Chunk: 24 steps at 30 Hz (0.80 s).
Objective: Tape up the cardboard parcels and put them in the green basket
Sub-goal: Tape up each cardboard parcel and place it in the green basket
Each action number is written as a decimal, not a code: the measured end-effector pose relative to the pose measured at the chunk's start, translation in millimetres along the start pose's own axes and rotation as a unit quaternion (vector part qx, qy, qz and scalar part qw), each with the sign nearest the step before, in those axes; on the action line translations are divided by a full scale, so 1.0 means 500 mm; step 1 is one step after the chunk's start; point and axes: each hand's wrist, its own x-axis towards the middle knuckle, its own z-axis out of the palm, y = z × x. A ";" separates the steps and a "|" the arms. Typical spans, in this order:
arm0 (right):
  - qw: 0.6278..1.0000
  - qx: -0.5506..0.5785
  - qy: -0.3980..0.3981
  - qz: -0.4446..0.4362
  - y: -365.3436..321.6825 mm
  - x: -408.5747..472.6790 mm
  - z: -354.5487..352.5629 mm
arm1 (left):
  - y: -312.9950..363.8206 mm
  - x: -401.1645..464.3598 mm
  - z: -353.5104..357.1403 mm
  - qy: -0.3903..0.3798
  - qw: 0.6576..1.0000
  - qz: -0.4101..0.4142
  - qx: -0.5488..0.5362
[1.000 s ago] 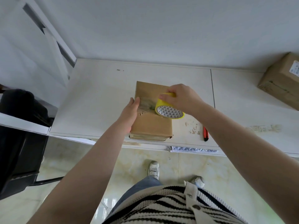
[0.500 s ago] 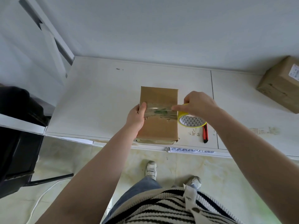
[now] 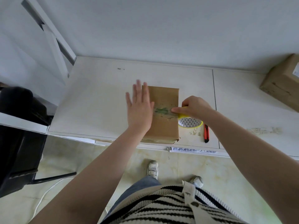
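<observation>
White worktop [image 3: 97, 102], parcel [image 3: 163, 126] at its front edge; left hand [image 3: 140, 109] spread flat, right hand [image 3: 194, 107] pinching tape roll [image 3: 190, 122] (bare surface leftward).

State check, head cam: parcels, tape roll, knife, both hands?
Parcel: flat on table, tape strip across its top.
Tape roll: beside parcel's right edge, held.
Left hand: open, flat over parcel's left side.
Right hand: grips roll.
Utility knife: lying untouched.
Second parcel: far right, untouched.
</observation>
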 end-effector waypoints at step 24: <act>0.988 0.150 0.024 -0.035 0.130 -0.028 0.016 | 0.094 0.021 0.029 -0.134 0.987 0.083 0.028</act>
